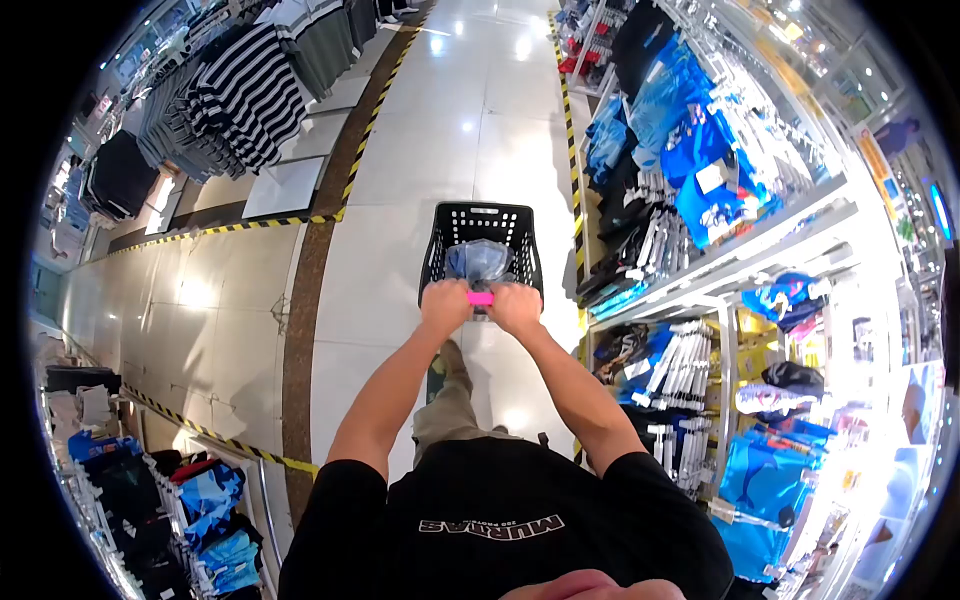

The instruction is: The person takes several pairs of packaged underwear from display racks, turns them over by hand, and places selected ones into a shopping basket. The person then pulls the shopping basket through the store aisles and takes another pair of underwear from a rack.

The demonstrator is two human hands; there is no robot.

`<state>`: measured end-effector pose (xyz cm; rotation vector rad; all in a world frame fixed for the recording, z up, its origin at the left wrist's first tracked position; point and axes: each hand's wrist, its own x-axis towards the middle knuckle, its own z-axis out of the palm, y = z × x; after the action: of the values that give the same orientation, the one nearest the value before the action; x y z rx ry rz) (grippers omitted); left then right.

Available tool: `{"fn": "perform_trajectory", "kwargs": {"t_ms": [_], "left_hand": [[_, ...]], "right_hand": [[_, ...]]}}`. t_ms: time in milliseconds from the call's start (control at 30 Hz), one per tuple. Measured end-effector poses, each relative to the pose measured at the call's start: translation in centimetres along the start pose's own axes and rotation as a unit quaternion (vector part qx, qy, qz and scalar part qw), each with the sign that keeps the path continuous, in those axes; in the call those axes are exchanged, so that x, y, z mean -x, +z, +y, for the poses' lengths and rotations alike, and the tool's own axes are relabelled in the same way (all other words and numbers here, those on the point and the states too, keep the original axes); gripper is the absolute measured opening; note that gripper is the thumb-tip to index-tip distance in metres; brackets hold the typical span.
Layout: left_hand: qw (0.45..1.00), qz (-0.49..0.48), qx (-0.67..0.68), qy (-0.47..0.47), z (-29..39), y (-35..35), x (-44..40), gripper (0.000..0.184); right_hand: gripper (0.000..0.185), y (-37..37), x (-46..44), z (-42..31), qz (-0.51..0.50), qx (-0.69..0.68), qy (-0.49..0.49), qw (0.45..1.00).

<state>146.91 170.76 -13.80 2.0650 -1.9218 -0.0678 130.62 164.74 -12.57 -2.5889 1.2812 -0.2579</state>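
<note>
My left hand (pixel 446 304) and my right hand (pixel 516 306) are both closed around a pink handle (pixel 481 298), side by side with a short stretch of it showing between them. Just beyond my hands is the black shopping basket (pixel 488 214) that the handle belongs to, with slotted walls. Inside it lies a bluish-grey bundle (pixel 478 260) that looks wrapped in clear plastic; its kind cannot be made out. My hands cover the near rim of the basket, and whatever supports it from below is hidden.
A pale tiled aisle (pixel 440 120) runs ahead, edged by yellow-black tape (pixel 362 150). On the right stand racks of blue swimwear (pixel 710 180) and a white shelf (pixel 740 235). Striped shirts (pixel 250 90) hang at left; more clothes (pixel 215 500) hang at lower left.
</note>
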Motion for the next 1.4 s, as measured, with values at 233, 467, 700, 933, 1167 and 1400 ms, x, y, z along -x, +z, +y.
{"fn": "perform_trajectory", "kwargs": {"t_ms": [233, 467, 700, 933, 1167, 1400], "left_hand": [[0.999, -0.031, 0.017, 0.018, -4.3, 1.7, -12.1, 0.015], [0.992, -0.111, 0.046, 0.039, -7.4, 1.3, -22.5, 0.017], [0.995, -0.079, 0.049, 0.033, -10.6, 2.7, -32.2, 0.016], [0.996, -0.083, 0.034, 0.020, -14.5, 4.5, -43.4, 0.018], [0.988, -0.150, -0.006, -0.021, -17.7, 4.7, -56.8, 0.017], [0.986, -0.156, -0.022, -0.047, -21.0, 6.7, -68.3, 0.016]], "right_hand": [[0.020, -1.3, -12.1, 2.9, -0.036, 0.012, 0.029, 0.999], [0.019, -1.7, -22.4, 5.4, -0.033, 0.037, 0.055, 0.997], [0.015, -1.1, -32.2, 8.8, -0.001, 0.035, 0.027, 0.999], [0.012, -0.1, -43.8, 12.5, 0.048, 0.007, 0.020, 0.999], [0.016, -1.5, -56.8, 16.6, -0.020, -0.038, 0.009, 0.999], [0.021, -2.3, -68.8, 20.3, -0.099, -0.020, 0.003, 0.995]]}}
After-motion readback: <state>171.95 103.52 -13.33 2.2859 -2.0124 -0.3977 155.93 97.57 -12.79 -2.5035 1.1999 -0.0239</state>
